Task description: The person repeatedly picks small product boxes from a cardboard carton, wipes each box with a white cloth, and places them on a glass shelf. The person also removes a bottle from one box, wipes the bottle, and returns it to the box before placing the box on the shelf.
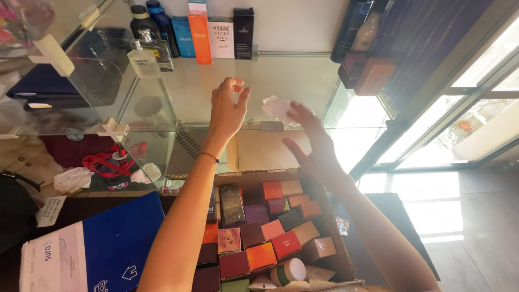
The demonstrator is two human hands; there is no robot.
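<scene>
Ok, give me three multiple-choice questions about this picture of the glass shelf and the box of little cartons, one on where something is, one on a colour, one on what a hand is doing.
1. Where does the open cardboard box of small cartons sit?
A. below the glass shelf, in front of the person
B. on top of the shelf
C. outside the window

2. What colour is the tallest carton in the row at the back of the shelf?
A. green
B. orange
C. white

3. What is the right hand doing?
A. resting flat on the floor
B. gripping a bottle
C. raised at the shelf with a crumpled white tissue at its fingertips

Answers: 1 A, the box lies under the shelf between the forearms. 2 B, the tall carton is orange. 3 C, the tissue sits at the fingertips; the left hand is empty.
</scene>
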